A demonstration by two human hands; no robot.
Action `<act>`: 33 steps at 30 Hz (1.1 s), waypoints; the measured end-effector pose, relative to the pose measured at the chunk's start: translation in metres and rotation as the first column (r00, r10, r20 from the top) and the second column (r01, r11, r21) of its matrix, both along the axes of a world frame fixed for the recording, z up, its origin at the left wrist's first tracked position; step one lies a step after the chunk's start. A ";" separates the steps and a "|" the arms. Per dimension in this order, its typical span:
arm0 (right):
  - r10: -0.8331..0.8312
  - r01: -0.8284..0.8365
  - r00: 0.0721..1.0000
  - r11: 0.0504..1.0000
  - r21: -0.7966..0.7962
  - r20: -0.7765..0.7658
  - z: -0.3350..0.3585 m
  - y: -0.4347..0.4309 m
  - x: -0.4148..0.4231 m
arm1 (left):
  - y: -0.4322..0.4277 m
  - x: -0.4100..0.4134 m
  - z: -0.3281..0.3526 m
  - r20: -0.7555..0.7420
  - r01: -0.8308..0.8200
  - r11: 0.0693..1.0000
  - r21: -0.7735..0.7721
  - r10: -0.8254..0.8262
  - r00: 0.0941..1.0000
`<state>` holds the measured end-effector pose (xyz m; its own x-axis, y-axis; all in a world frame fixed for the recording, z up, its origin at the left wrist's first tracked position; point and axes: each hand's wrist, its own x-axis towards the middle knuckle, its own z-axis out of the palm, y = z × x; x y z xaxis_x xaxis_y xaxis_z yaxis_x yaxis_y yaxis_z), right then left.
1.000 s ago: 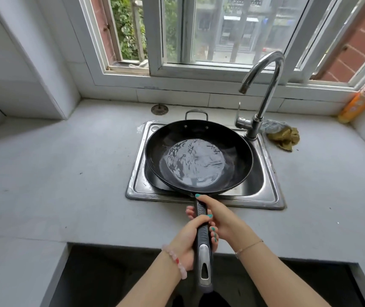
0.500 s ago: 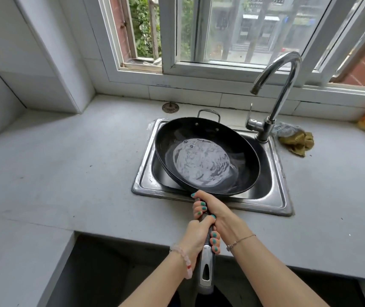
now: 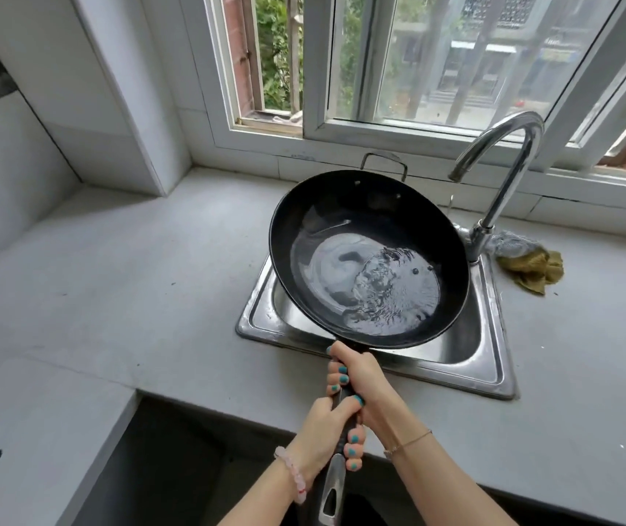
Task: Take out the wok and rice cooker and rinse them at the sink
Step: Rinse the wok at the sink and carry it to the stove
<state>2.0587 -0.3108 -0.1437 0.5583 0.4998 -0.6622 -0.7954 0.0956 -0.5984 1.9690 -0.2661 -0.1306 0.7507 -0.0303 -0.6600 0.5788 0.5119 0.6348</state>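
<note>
Both clench the long handle, right hand (image 3: 357, 372) foremost and left hand (image 3: 321, 425) behind it — the black round metal wok (image 3: 368, 256) lies straight ahead over the steel sink (image 3: 499, 336).

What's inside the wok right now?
A shallow pool of rippling water sits in the wok, toward its right side; nothing else shows. Reflections hide the bottom under the water.

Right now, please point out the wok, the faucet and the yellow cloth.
wok (image 3: 410, 222), head view, on its dark inner wall.
faucet (image 3: 508, 184), head view, on its curved metal neck.
yellow cloth (image 3: 531, 267), head view, on its crumpled middle.
</note>
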 end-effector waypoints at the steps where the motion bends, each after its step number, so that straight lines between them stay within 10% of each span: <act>1: -0.004 0.005 0.999 1.000 -0.018 0.033 0.002 -0.001 0.002 | -0.002 0.002 0.001 0.009 -0.006 1.000 -0.008 0.006 1.000; 8: -0.024 0.045 0.985 0.992 -0.120 0.170 0.017 -0.007 0.011 | -0.011 0.013 0.017 0.048 0.008 0.996 -0.088 -0.004 0.999; 19: -0.038 0.038 0.999 0.999 0.005 -0.017 0.038 0.003 0.006 | 0.003 0.004 0.032 0.116 0.035 0.991 -0.129 -0.020 0.993; 33: 0.114 -0.081 0.989 0.952 0.293 -0.095 0.057 0.044 0.017 | 0.037 0.006 0.055 0.218 -0.037 0.951 0.307 -0.033 0.975</act>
